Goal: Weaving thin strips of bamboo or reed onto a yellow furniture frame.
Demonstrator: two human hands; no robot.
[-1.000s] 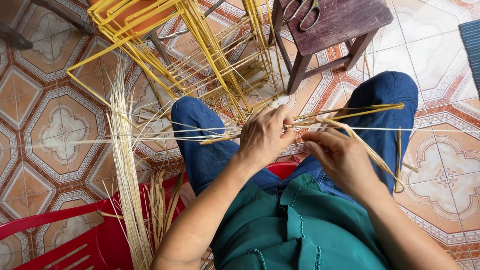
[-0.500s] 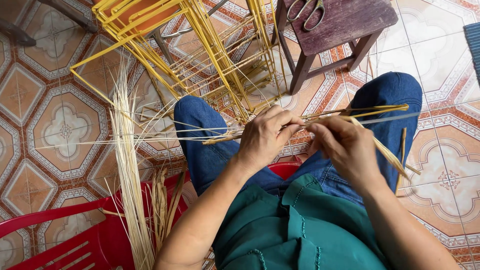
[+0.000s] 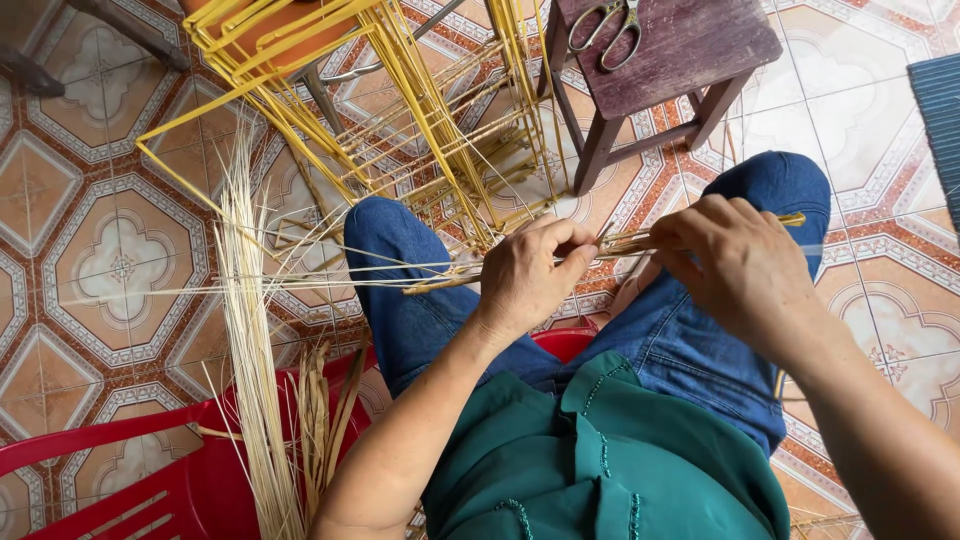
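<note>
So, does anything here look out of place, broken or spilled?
Nothing looks broken or spilled. Both the left hand and the right hand pinch thin yellow strips over the lap. The scissors lie flat on the wooden stool. A straw bundle leans on the red chair.

A: Any pkgs, labels, signs, screens in view?
B: None I can see. The dark blue ribbed thing point(image 3: 940, 120) at the right edge is cut off by the frame, prob. a mat, not a pkg.
A: OK, nothing then.
</note>
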